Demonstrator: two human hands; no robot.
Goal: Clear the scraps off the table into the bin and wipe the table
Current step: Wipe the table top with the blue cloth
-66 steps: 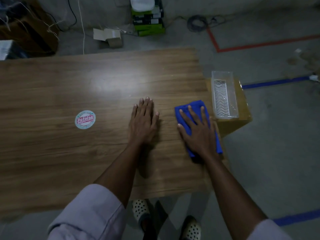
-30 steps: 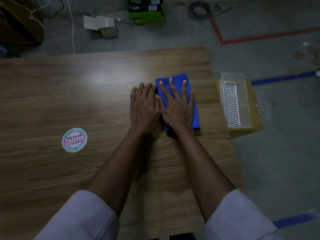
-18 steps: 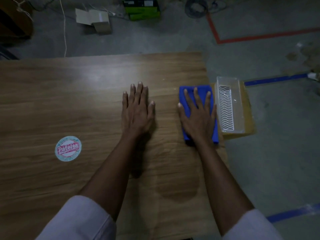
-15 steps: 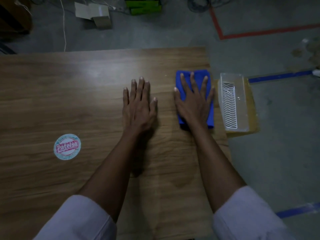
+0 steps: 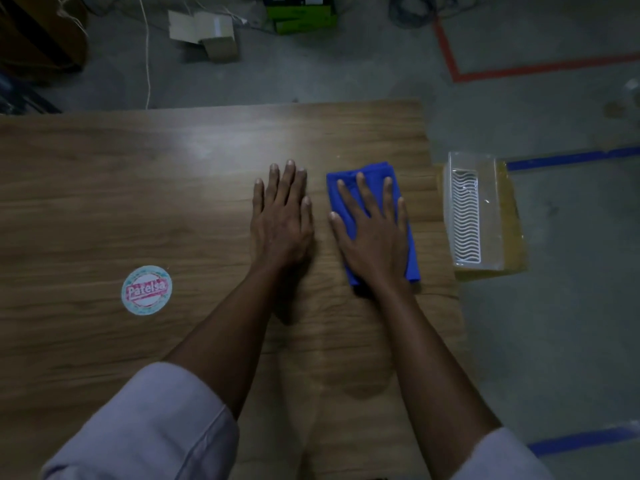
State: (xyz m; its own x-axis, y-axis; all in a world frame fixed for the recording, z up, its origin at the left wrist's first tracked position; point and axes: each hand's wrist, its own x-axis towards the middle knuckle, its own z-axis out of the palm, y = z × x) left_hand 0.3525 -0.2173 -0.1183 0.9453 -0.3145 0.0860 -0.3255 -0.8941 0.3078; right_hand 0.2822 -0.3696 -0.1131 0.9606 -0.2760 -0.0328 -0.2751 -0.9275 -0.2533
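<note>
Our right hand and the blue cloth under it have slid back from the table's right edge since half a second ago, a little nearer our body and closer to the left hand. A strip of bare wood now shows between the cloth and the clear plastic bin, where before they sat almost edge to edge. The right hand presses flat on the cloth, fingers straight and spread, gripping nothing. The left hand has barely shifted – it lies palm down on the wooden table, fingers straight and close together. The hands are just beside each other, not touching. The cloth lies folded on the right part of the table. The bin rests on a yellow box just beyond the table's right edge. Well to the left, the round sticker stays on the wood – a darker patch shows between our forearms
</note>
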